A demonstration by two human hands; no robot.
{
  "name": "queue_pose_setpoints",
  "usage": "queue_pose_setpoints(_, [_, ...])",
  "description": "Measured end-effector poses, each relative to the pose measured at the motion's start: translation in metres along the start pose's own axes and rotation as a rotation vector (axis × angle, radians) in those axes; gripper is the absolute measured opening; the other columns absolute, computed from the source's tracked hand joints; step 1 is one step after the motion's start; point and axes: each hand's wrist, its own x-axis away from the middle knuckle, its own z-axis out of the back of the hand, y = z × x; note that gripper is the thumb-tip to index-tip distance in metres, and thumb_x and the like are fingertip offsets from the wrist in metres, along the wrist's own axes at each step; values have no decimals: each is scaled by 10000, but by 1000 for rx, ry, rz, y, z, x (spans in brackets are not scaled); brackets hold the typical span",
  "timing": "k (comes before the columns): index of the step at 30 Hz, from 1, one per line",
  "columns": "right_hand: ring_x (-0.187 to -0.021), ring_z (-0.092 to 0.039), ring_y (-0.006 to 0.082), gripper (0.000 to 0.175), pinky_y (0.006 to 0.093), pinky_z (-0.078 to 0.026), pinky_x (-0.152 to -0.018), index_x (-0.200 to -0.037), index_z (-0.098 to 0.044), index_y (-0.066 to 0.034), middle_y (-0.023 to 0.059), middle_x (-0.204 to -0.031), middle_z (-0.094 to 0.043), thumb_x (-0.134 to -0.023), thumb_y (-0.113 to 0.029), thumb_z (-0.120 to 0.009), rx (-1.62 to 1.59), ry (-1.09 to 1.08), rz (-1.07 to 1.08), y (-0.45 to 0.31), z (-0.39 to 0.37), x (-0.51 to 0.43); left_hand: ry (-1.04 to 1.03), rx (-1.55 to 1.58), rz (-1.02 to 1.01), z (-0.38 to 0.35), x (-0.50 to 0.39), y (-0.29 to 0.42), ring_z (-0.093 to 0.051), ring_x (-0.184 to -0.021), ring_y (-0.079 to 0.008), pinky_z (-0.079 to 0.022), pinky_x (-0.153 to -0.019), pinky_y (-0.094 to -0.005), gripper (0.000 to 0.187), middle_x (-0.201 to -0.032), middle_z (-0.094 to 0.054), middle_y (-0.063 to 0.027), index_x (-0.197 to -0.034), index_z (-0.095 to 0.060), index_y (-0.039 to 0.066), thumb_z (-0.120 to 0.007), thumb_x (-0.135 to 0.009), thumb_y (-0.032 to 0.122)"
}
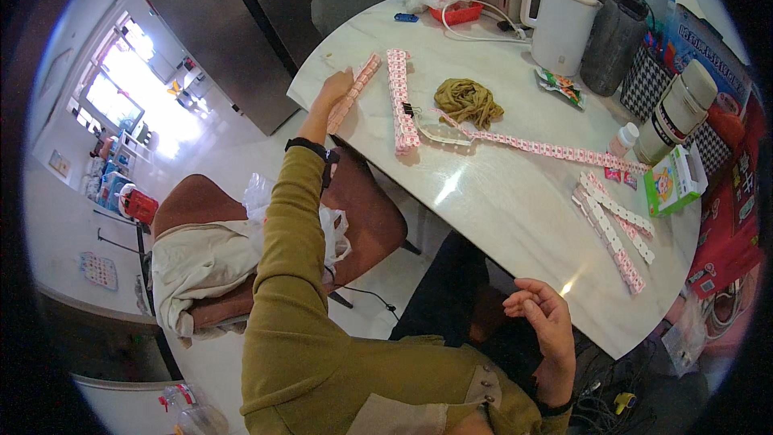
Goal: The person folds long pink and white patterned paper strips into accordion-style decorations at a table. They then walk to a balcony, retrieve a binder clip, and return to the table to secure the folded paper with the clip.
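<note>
My left hand [336, 89] is stretched out to the table's far-left edge, gripping a long pink-and-white patterned strip bundle [361, 81]. Beside it lies a thicker bundle of similar strips [398, 84], with a black binder clip [407, 110] at its side. From near the clip, a single patterned strip [543, 148] runs right across the table. My right hand [543, 320] hovers off the table's front edge, fingers loosely curled and holding nothing. Several more scalloped strips [613, 232] lie crossed on the right side of the table, above that hand.
A crumpled olive cloth [468, 101] lies mid-table. Along the back stand a white electric kettle [561, 24], a dark jug [613, 42] and a thermos flask [673, 115]. A green-and-white box [670, 184] is at the right. A brown chair [368, 205] stands below the left arm.
</note>
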Motion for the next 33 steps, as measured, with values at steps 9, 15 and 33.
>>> queue_pose_setpoints(9, [-838, -601, 160, 324, 283, -487, -775, -1170, -489, 40, 127, -946, -629, -898, -129, -541, 18, 27, -21, 3, 2, 0, -172, -66, 189, -31, 21, 39, -334, -1235, -471, -299, -988, -542, 558, -1351, -337, -291, -1262, -392, -83, -387, -881, 325])
queue_pose_setpoints(15, [-836, -601, 158, 311, 279, -485, -777, -1164, -494, 39, 122, -945, -628, -896, -113, -535, -7, 32, -32, 6, 0, -3, 94, 42, 289, -40, 60, 69, -105, -1336, -448, -120, -1090, -511, 705, -1417, -164, -317, -1345, -192, -123, -383, -889, 380])
queue_pose_setpoints(33, [-860, -586, 133, 307, 270, -480, -800, -1169, -499, 25, 92, -945, -622, -910, -136, -525, 7, 19, 28, -13, 4, 11, 404, 34, -271, 26, 77, 129, -409, -1154, -389, -308, -930, -587, 406, -1174, -495, -189, -1166, -504, 54, -598, -801, 206])
